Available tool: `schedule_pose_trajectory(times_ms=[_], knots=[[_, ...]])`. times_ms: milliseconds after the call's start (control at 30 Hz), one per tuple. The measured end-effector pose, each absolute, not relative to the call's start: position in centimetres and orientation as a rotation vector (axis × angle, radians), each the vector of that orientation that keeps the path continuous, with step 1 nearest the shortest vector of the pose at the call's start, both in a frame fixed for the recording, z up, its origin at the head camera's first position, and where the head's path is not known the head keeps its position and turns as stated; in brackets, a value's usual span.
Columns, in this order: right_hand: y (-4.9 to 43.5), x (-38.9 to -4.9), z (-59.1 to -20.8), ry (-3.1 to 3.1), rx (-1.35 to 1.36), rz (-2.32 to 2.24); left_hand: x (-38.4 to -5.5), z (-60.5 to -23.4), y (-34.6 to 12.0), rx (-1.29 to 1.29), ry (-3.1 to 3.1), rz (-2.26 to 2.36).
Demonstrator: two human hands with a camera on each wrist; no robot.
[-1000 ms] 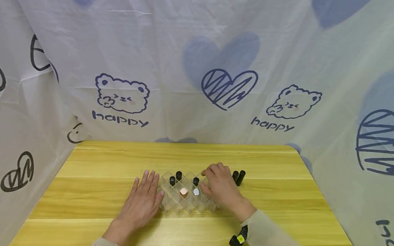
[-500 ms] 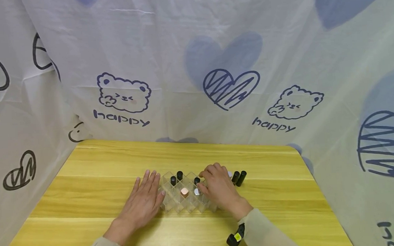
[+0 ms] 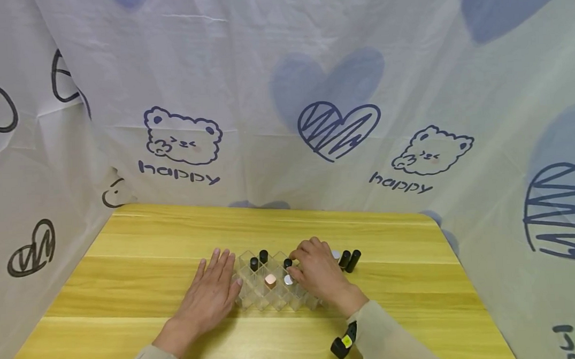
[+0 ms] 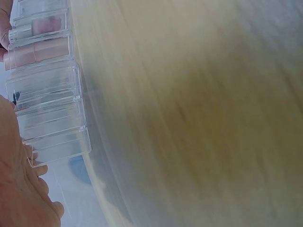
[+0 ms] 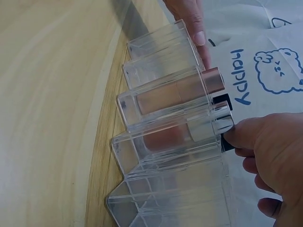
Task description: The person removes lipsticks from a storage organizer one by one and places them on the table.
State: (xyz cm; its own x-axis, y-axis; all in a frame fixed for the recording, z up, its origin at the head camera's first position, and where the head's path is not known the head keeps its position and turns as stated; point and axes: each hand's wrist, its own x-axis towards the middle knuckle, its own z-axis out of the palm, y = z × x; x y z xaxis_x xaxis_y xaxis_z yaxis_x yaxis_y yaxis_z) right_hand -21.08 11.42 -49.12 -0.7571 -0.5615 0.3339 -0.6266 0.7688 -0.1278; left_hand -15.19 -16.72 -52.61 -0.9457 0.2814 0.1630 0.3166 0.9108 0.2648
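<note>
A clear lipstick holder (image 3: 249,299) with diamond-shaped slots stands on the table. My left hand (image 3: 203,295) lies along its left end, fingers straight, thumb at the edge. With thumb and index finger, my right hand (image 3: 323,277) pinches a black-capped lipstick tube (image 3: 288,263) standing in a slot; the right wrist view shows the thumb tip against the black cap (image 5: 228,143). Just in front stand a silver-capped lip gloss (image 5: 165,137) and a rose-gold-capped tube (image 5: 158,98). Two more black-capped tubes (image 3: 254,264) stand in slots to the left. The right hand hides the holder's right part.
Right of the holder, two black tubes (image 3: 353,261) and a whitish-topped item (image 3: 336,255) sit beyond my right hand. A printed cloth (image 3: 257,148) hangs behind the wooden table (image 3: 399,314). A black device (image 3: 341,347) is strapped at my right wrist.
My right hand has shifted slightly left, its thumb and index finger coming up to the black cap. The whitish-topped item beyond it has come into view. The left hand stays against the holder.
</note>
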Motion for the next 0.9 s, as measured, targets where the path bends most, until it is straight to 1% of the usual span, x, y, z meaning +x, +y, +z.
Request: schedule_pose_trajectory(times_ms=[400,633,900], knots=[[11.6,-21.3,-49.0,-2.646,0.951,0.372,-15.2,-52.7,-16.7,-0.467,-2.954,-0.445],[11.4,-21.5,-48.3,-2.546,0.980,0.250,-15.2,-52.7,-16.8,-0.463,-2.957,-0.450],[11.3,-21.5,-47.8,-2.518,1.013,0.215,-15.2,-52.6,-16.8,-0.462,-2.955,-0.449]])
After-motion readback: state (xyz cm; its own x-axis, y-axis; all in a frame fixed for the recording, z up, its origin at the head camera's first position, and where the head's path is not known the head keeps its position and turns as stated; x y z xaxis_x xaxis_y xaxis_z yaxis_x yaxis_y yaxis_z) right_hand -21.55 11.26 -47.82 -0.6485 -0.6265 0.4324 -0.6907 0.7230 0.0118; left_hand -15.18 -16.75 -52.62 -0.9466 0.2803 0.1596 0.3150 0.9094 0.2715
